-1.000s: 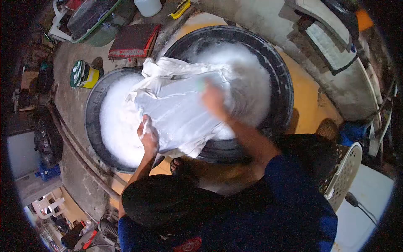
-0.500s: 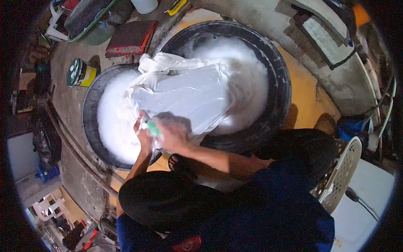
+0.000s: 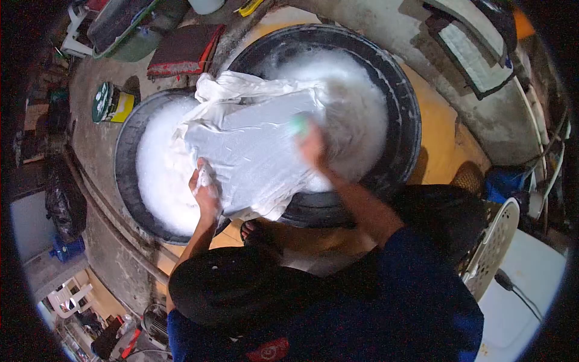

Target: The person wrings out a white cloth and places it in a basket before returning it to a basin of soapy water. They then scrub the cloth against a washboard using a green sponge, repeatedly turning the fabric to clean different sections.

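A wet white cloth (image 3: 253, 139), a garment by its folds, lies spread across the rims of two dark tubs. At its near left edge, my left hand (image 3: 205, 192) is closed on the fabric, with suds over the fingers. My right hand (image 3: 312, 148) is smeared by motion over the right part of the cloth. It holds a small green scrub brush (image 3: 299, 125), also blurred, against or just above the fabric. White foam fills the smaller left tub (image 3: 128, 196). In the larger right tub (image 3: 405, 114), foamy water shows beyond the cloth.
A green-and-yellow container (image 3: 113, 104) stands left of the tubs. Behind it lie a dark red-edged folded mat (image 3: 186, 51) and a green basin (image 3: 129, 45). A hose (image 3: 114, 223) runs along the left. At the right stands a perforated plastic chair (image 3: 497, 241).
My right hand has swept the green brush from beside my left hand, away and to the right across the cloth. My left hand stays at the cloth's near left edge.
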A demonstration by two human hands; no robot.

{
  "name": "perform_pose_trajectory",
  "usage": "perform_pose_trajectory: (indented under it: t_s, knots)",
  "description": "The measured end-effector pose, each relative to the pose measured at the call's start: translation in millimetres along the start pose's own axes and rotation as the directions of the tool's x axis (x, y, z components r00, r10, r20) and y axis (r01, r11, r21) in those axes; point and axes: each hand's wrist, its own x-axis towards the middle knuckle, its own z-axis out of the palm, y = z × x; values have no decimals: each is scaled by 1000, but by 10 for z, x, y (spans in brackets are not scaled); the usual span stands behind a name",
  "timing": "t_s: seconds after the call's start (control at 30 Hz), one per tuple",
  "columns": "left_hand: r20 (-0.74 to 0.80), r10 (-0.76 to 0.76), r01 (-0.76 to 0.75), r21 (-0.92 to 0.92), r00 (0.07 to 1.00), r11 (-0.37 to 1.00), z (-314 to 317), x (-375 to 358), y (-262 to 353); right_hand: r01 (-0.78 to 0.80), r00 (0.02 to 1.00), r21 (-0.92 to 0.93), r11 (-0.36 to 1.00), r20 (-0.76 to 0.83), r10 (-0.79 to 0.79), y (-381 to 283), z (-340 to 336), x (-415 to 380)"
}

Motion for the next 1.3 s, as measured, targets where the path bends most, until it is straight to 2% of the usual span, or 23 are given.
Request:
perform_pose_trajectory:
  t_s: [0.03, 0.13, 0.17, 0.2, 0.27, 0.3, 0.37, 0.43, 0.53, 0.57, 0.63, 0.77, 0.8, 0.83, 0.9, 0.93, 0.97, 1.0, 1.07, 1.1, 1.13, 1.2, 1.3]
  knots:
    - [-4, -4, 4, -22, 1000, 1000, 11, 6, 7, -160, 987, -170, 972, -3, 162, 625, 54, 142]
    - [-5, 6, -6, -69, 1000, 998, 66, -9, 49, -273, 947, 1, 962, 175, 268, 17, -128, 258]
    - [-9, 24, -25, -83, 1000, 996, 97, -15, 70, 169, 962, -112, 979, -197, -188, -426, 139, 77]
    - [-11, 32, -33, -89, 999, 995, 96, -46, 64, 154, 988, -200, 968, 28, -152, -1196, -2, -162]
    - [-9, 62, -62, -86, 998, 994, 26, -28, -33, 290, 948, -86, 953, 160, -274, -1774, -315, -250]
    - [-4, 81, -81, -86, 997, 993, 26, -6, -28, 329, 943, -32, 944, 65, -326, -1637, -155, -218]
    - [-38, 71, -73, -40, 997, 997, 103, -45, 44, 130, 985, 130, 983, -133, -112, -500, 95, 192]
    - [-55, 52, -53, -20, 997, 998, 113, -55, 63, -349, 931, 131, 928, -60, 359, 434, -30, 627]
    - [-27, 36, -36, -19, 999, 999, 58, 30, 4, 80, 972, -68, 994, -215, -93, -472, 118, 451]
    - [-8, 43, -43, -11, 999, 999, 43, 23, 3, 178, 981, -105, 978, -52, -185, -1080, 144, 241]
    - [-6, 44, -44, -14, 999, 999, 50, -27, 4, 459, 887, 94, 883, -1, -461, -1956, 25, -110]
    - [-51, -1, -2, -49, 999, 999, 75, -23, -11, 189, 959, 48, 981, -222, -174, -441, 129, 652]
    - [-55, -4, 1, -57, 999, 998, 80, -30, -5, -30, 956, 179, 983, -282, 81, 87, 93, 905]
    - [-58, -1, -3, -67, 998, 998, 81, -18, 7, -204, 969, -14, 979, -142, 200, 232, -191, 1039]
    - [-89, 28, -34, -66, 996, 997, 26, 1, -69, 103, 948, -47, 994, -297, -112, -52, 79, 962]
    - [-104, 42, -50, -72, 994, 996, 27, 21, -133, 177, 952, -253, 951, -200, -231, -377, 397, 791]
    - [-82, 81, -89, -101, 993, 991, 21, 34, -193, 242, 941, -145, 959, -206, -269, -1118, 358, 490]
    - [-64, 113, -121, -124, 991, 985, -22, 16, -253, 267, 964, -113, 957, 37, -264, -1742, 156, 187]
    - [83, 98, -88, -115, 992, 989, -171, 38, -250, 289, 957, 11, 957, 3, -289, -1589, 213, 241]
    - [43, 69, -66, -70, 997, 995, -152, 43, -236, 299, 954, 71, 952, -14, -299, -1420, 251, 300]
    - [3, 44, -43, -29, 999, 999, -103, 59, -214, 160, 984, -17, 987, -79, -161, -940, 246, 526]
    - [-78, 34, -34, 5, 996, 999, -108, 72, -244, -69, 956, 137, 988, -273, 104, 37, 42, 985]
    - [-118, 67, -70, -20, 991, 997, -92, 122, -319, 51, 983, -147, 988, -168, -76, -81, 133, 948]
